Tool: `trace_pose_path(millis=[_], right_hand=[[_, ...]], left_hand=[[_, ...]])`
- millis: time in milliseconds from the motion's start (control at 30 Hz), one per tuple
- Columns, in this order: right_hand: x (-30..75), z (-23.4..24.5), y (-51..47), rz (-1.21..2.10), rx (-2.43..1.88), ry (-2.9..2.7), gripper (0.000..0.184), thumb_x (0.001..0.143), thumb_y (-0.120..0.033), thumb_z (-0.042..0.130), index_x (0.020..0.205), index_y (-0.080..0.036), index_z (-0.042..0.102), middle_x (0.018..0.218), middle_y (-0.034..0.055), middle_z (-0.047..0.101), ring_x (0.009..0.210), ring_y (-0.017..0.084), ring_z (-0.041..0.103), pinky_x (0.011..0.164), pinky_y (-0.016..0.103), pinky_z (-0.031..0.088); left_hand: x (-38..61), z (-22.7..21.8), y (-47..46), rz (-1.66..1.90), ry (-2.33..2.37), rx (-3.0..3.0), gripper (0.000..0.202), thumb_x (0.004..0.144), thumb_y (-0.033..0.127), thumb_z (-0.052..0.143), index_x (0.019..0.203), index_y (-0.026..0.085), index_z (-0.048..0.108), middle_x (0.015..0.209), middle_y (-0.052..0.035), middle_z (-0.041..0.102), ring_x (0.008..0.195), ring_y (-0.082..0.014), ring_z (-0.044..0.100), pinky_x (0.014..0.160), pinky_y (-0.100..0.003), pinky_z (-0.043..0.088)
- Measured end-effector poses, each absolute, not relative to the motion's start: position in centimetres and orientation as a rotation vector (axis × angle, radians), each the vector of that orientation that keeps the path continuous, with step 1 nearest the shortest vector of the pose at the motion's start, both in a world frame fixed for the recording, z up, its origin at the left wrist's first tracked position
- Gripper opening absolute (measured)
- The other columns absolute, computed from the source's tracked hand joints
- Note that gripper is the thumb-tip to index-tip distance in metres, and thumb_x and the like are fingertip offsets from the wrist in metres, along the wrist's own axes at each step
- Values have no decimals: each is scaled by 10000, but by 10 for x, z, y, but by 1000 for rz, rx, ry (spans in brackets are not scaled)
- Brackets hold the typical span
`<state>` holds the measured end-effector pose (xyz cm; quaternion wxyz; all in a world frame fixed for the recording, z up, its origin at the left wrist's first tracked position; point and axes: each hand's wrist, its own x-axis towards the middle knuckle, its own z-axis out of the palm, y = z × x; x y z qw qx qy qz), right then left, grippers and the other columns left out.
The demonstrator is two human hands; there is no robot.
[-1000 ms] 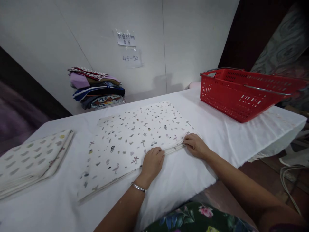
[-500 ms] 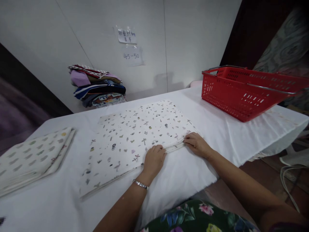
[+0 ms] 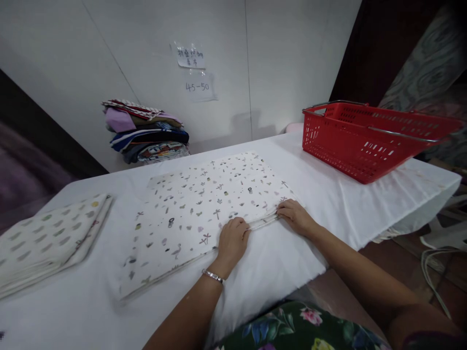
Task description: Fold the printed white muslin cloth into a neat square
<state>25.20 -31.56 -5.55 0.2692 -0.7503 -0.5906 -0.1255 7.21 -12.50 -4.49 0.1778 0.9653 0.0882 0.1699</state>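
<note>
At the near edge of a folded printed cloth point(image 3: 204, 204), left hand point(image 3: 233, 240) and right hand point(image 3: 295, 217), slightly apart

Through the head camera I see the folded printed cloth lying flat on a white tablecloth point(image 3: 315, 187), reaching away from both hands and off to their left; small palm trees and long-legged birds dot it. The right hand pinches the layers by the near right corner. The left hand, a silver bracelet point(image 3: 212, 275) on its wrist, lies over the same edge; I cannot tell whether it grips. Well left of the hands is a second folded cloth point(image 3: 47, 238) with grey blotches. Beyond them, leftward, a stack of folded fabrics point(image 3: 149, 133) stands by the wall point(image 3: 292, 58), below a paper sign point(image 3: 199, 90) reading 45-50. Beyond the right hand, rightward, sits a red shopping basket point(image 3: 339, 146).
</note>
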Motion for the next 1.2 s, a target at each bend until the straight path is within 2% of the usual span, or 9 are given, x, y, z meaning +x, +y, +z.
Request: trace_pose_path(millis=[133,300,500,667,833,1200], right_hand=[[253,-59,-318,-362,-2015,-1568,207,928,-196,419,906,-198,626,967,92,638,923,213,553,776,379,446],[251,-58,-321,-368,-2010,-1555,202,926,-179,407,918,-204,607,995,89,639,954,217,556,793,392,453],[251,-61,-321,-358,-2043,-1566,188,931,-182,412,915,-201,599,987,82,643,941,210,562,791,377,445],[253,-62,-322,-295,-2127,-1576,159,931,-212,426,973,-184,577,940,86,641,874,211,553,777,381,441],[253,-58,-326,-288,-2065,-1657,229,922,-254,457,1115,-191,563,1010,99,630,921,222,554,796,397,452],[253,-57,-324,-333,-2020,-1640,272,943,-254,407,1087,-225,636,1006,101,650,921,216,577,773,400,480]], left_hand=[[72,-45,-123,511,216,2688,175,862,177,486,779,205,638,969,-34,594,897,-170,529,765,-331,427],[69,-46,-124,673,96,2778,190,892,181,456,816,200,629,1027,-51,605,939,-187,511,786,-351,412],[70,-46,-125,596,-33,2926,185,878,114,443,811,189,598,851,-43,614,853,-184,511,752,-349,398],[72,-48,-124,573,-12,2940,189,894,138,421,786,177,572,786,-41,600,786,-178,510,730,-343,387],[73,-50,-123,588,36,2893,190,911,176,408,790,175,554,778,-36,604,770,-174,516,725,-334,380],[74,-50,-122,599,148,2800,181,915,196,381,869,189,556,795,-31,611,753,-168,535,716,-320,404]])
